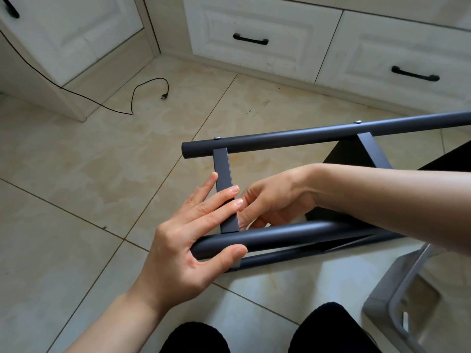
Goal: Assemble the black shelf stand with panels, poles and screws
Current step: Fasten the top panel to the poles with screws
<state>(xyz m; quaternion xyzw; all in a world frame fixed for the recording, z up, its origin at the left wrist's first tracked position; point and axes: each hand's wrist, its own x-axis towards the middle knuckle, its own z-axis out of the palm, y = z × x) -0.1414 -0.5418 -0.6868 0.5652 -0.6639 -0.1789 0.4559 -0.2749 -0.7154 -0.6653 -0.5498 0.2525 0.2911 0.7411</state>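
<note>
1. Spreading wide, the left hand (183,240) lies against the near end of the shelf stand (293,189): its fingers (219,200) stretch flat across the short flat crossbar (225,189), and its thumb (229,256) presses the underside of the near pole (293,234), so the pole end sits loosely between thumb and palm rather than in a closed fist.
2. The right hand (270,200) reaches in from the right between the two poles, fingers curled and pinched together just behind the crossbar, close to the left fingertips; whether anything small sits in that pinch cannot be told.
3. The stand lies on its side on the beige tiled floor (76,200), partly built: the far pole (318,137) carries two silver screws (217,138) on top, one above each crossbar, and a second crossbar (373,151) joins it further right.
4. A black panel (344,155) shows behind the right forearm.
5. White cabinet drawers (254,29) with black handles stand closed along the far wall; their contents are hidden.
6. A black cable (142,85) trails on the floor well apart from the stand, and a grey stool (397,289) stands at lower right.
</note>
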